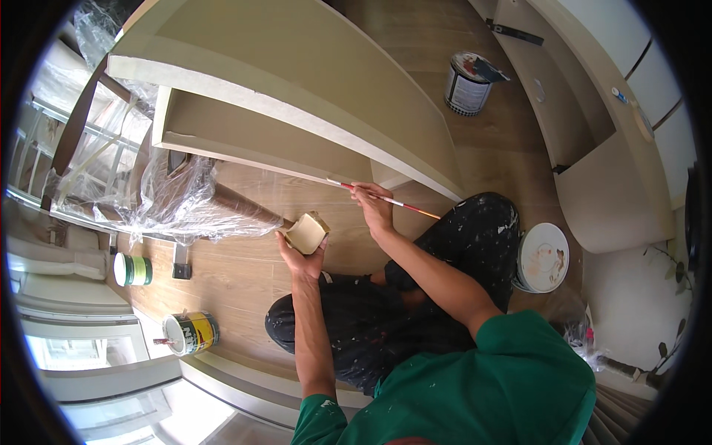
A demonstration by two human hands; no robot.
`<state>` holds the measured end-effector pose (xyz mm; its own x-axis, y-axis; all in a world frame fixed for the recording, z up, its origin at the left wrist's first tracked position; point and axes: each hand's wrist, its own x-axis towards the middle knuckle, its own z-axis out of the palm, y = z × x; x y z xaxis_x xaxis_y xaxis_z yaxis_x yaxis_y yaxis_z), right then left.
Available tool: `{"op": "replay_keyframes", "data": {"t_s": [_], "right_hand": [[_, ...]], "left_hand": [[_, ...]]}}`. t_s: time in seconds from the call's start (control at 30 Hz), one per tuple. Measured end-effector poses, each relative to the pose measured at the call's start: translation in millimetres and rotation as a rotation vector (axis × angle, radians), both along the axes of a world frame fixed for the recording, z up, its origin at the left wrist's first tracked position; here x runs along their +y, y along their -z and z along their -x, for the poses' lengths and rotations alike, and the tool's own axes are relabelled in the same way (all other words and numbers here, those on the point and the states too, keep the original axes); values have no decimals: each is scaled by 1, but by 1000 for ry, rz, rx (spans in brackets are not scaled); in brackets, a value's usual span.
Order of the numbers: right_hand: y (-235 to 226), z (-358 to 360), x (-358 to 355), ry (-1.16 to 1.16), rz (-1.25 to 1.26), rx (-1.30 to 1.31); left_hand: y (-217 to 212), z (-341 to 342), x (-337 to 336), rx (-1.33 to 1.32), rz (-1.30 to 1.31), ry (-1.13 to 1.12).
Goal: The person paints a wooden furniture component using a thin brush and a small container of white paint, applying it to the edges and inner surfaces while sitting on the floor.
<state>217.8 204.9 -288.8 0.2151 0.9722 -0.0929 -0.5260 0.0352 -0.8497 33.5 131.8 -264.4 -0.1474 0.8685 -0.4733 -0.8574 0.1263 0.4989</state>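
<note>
My left hand (302,259) is closed around a small open container (307,232) with cream-coloured paint inside, held low above the wooden floor. In my right hand (374,211) is a thin artist's paintbrush (409,207) with a red and white handle, gripped between the fingers. Its tip points left, close to the lower edge of a beige furniture panel (311,81); whether it touches the edge I cannot tell. Under the panel lies a recessed shelf (245,127) with a pale border. My crossed legs in paint-spattered black trousers (334,311) are beneath both arms.
Clear plastic sheeting (174,200) drapes over furniture at left. A green-and-white tin (133,269) and a yellow-and-black paint can (197,332) stand at lower left. A paint can (468,93) sits at upper right, a white bucket (544,258) beside my knee. A curved beige unit (619,185) borders the right.
</note>
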Motion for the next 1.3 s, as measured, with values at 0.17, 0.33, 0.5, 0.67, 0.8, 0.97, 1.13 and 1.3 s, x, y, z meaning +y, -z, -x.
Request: {"op": "replay_keyframes", "data": {"t_s": [0.17,0.33,0.5,0.67,0.8,0.97,1.13,1.3], "right_hand": [[-16,4,-2,-20,56,-22],[6,-3,-1,16,46,-33],[16,-15,-7,74,59,-39],[4,-6,1,16,-11,-19],[11,-9,-1,66,71,-58],[53,-25,-2,110,58,-124],[67,-31,-4,168,55,-216],[27,-7,-6,111,-16,-179]], "left_hand": [[0,1,-1,-1,9,-20],[1,0,0,-8,-9,-7],[4,2,0,8,2,-10],[5,3,0,16,4,-6],[0,3,-1,8,7,-17],[1,2,0,-13,5,-22],[0,2,-1,-5,-11,-18],[2,5,-2,-32,11,-37]]}}
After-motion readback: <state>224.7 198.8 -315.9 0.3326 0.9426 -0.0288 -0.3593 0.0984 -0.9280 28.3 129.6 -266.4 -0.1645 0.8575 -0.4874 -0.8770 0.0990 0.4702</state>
